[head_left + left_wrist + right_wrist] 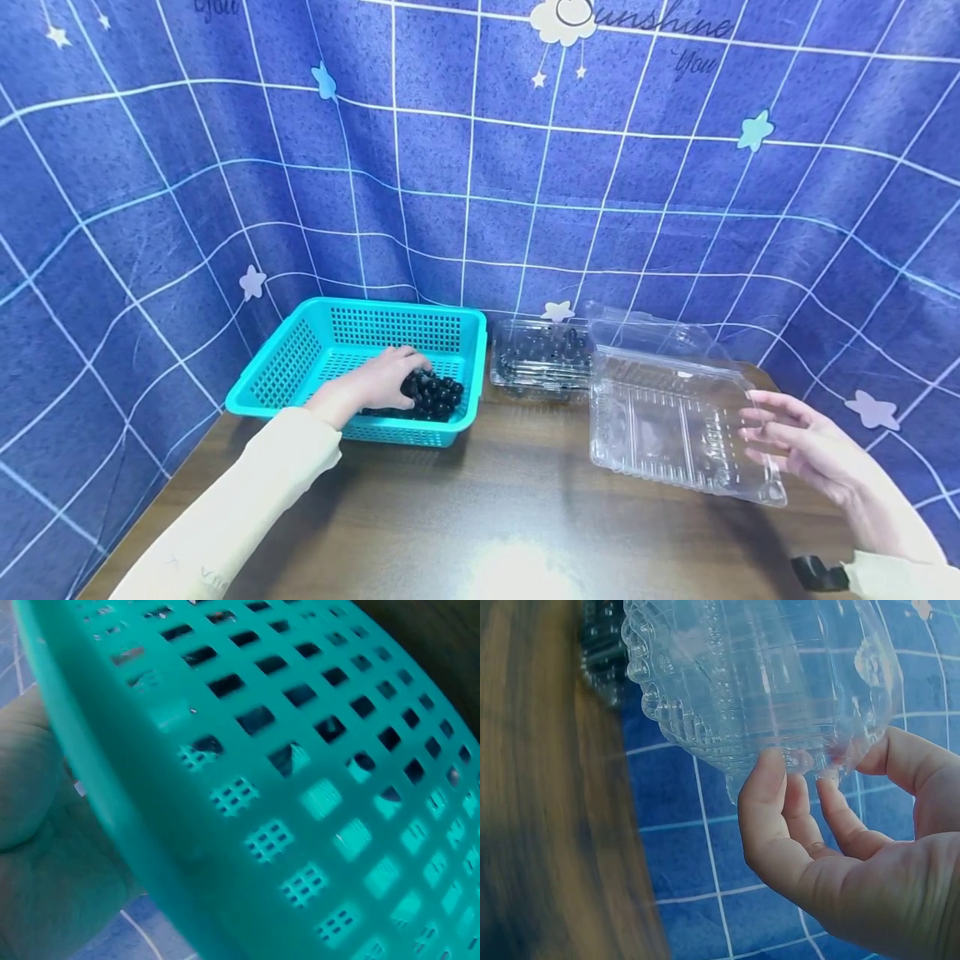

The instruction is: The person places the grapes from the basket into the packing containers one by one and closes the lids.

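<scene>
Inside a turquoise basket (255, 400), my left hand (378, 377) is on a bunch of dark grapes (438, 396), fingers and thumb curved around part of it. The left wrist view shows the basket wall (315, 799) up close. Part of the left hand (45, 832) shows beyond the rim there, with its fingertips hidden. My right hand (810, 446) pinches the edge of a clear plastic clamshell box (660, 425), tilted with its lid open above the table. In the right wrist view, the thumb and fingers (763, 795) grip the clear plastic.
A closed clear box (542, 354) with dark fruit in it stands at the back of the wooden table (480, 500), between the basket and the raised box. Behind the table hangs a blue checked curtain (465, 167).
</scene>
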`<state>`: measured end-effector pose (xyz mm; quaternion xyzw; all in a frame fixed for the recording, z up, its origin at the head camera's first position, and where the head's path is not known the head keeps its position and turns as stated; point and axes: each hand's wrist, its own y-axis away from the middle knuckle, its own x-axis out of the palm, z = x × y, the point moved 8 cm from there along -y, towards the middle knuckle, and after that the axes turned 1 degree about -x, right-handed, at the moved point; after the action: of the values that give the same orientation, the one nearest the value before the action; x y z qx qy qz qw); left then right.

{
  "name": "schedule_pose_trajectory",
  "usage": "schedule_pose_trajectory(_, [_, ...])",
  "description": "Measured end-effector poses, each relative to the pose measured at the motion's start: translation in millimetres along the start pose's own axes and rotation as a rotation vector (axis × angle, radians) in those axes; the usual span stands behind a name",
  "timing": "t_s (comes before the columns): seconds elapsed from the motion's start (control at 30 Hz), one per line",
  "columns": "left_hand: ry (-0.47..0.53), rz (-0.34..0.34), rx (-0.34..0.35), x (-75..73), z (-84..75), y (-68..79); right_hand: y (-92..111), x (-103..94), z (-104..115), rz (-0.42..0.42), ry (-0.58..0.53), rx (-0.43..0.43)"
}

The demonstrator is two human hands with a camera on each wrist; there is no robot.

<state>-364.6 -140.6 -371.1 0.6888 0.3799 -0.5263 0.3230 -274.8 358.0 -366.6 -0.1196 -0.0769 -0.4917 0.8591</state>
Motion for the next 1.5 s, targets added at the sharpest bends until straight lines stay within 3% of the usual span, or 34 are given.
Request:
schedule_pose_trajectory(0.23, [-0.010,0.046,-0.076,9.1,17.0,-8.1,-8,17.7,3,0.039,0.026,-0.038])
schedule_pose_trajectory(0.5, [-0.086,0.113,-0.188,19.9,23.9,-4.9,-17,36.2,2,0.047,0.055,-0.055])
schedule_pose_trajectory(0.83, [-0.023,0.143,-0.289,31.5,37.6,-4.3,-28,54.3,-9,0.031,0.091,-0.034])
schedule_pose_trajectory(1.23, [0.056,0.146,-0.327,42.9,47.1,-3.0,-43,69.6,-36,-0.042,0.158,0.042])
schedule_pose_trajectory(1.5, [0.088,0.100,-0.280,46.5,50.2,-6.6,-51,75.2,-53,-0.074,0.173,0.080])
